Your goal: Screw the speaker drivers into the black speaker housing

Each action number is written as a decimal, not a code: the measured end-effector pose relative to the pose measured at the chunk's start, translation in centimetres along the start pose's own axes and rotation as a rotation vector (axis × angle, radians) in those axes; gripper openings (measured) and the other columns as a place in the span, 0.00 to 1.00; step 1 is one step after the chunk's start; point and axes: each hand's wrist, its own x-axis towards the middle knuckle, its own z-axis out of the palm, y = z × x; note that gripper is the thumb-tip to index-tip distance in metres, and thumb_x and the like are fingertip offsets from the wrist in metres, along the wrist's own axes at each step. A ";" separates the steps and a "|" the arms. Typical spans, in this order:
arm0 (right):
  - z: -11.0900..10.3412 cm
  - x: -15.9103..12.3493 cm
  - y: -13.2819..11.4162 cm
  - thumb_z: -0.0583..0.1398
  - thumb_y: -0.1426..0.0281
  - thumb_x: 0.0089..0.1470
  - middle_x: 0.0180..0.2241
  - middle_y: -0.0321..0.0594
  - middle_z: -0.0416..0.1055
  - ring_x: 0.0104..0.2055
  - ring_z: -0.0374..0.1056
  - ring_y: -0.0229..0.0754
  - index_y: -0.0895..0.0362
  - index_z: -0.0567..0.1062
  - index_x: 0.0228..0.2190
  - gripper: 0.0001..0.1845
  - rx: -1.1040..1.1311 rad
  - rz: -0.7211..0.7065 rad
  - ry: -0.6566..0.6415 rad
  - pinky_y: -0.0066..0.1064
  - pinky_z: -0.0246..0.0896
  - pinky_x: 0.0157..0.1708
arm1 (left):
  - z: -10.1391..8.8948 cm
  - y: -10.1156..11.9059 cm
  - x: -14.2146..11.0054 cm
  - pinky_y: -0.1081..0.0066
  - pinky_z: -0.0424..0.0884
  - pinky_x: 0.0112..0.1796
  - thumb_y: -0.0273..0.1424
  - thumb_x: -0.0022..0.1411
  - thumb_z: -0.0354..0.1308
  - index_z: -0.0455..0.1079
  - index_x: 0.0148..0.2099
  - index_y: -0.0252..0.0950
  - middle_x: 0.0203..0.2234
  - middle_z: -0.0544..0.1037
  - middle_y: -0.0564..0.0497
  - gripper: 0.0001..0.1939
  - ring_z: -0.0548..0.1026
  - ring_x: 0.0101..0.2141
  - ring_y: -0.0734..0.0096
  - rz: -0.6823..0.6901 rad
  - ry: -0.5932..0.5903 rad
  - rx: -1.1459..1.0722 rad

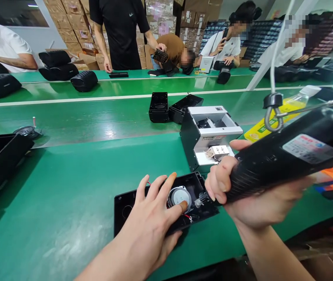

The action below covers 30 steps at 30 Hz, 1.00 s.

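Head view: my left hand (pixel 151 218) lies open, fingers spread on the black speaker housing (pixel 125 207) at the green table's (pixel 67 195) near edge. My right hand (pixel 242 195) grips the electric screwdriver (pixel 289 156), tip at the housing.

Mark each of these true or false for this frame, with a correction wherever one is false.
1. The right hand grips a black electric screwdriver. True.
2. The left hand rests on a white housing. False: it presses on a black housing, thumb on the round speaker driver.
3. The screwdriver hangs from a cable by a metal hook. True.
4. The work surface is red. False: the table is green.
5. A white-topped screw feeder box stands behind the housing. True.
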 end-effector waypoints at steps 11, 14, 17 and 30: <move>0.1 -0.3 0.3 0.57 0.33 0.58 0.19 0.33 0.68 0.14 0.61 0.36 0.46 0.82 0.49 0.36 -0.011 0.006 0.011 0.26 0.60 0.13 | -0.4 0.2 0.3 0.28 0.50 0.65 0.36 0.68 0.62 0.72 0.60 0.47 0.72 0.57 0.36 0.19 0.61 0.68 0.39 -0.020 -0.017 0.014; 0.1 -0.5 0.4 0.58 0.33 0.57 0.19 0.33 0.68 0.14 0.60 0.36 0.47 0.81 0.48 0.36 -0.002 0.015 0.039 0.27 0.60 0.13 | -0.5 0.1 0.3 0.28 0.52 0.64 0.37 0.69 0.62 0.72 0.61 0.47 0.72 0.58 0.37 0.19 0.62 0.67 0.38 -0.020 -0.032 0.027; 0.1 -1.0 0.4 0.60 0.32 0.54 0.20 0.34 0.70 0.14 0.61 0.37 0.48 0.80 0.47 0.37 0.023 0.027 0.007 0.27 0.60 0.13 | -0.5 0.1 0.4 0.27 0.53 0.63 0.38 0.70 0.60 0.71 0.62 0.47 0.72 0.57 0.37 0.20 0.62 0.66 0.37 -0.010 -0.039 0.053; 0.3 -2.0 0.6 0.61 0.31 0.50 0.21 0.34 0.70 0.15 0.61 0.37 0.46 0.82 0.47 0.38 0.037 0.047 -0.117 0.25 0.58 0.14 | -0.4 0.4 0.3 0.31 0.59 0.61 0.40 0.70 0.60 0.73 0.62 0.46 0.72 0.57 0.36 0.20 0.61 0.65 0.35 -0.019 -0.035 0.043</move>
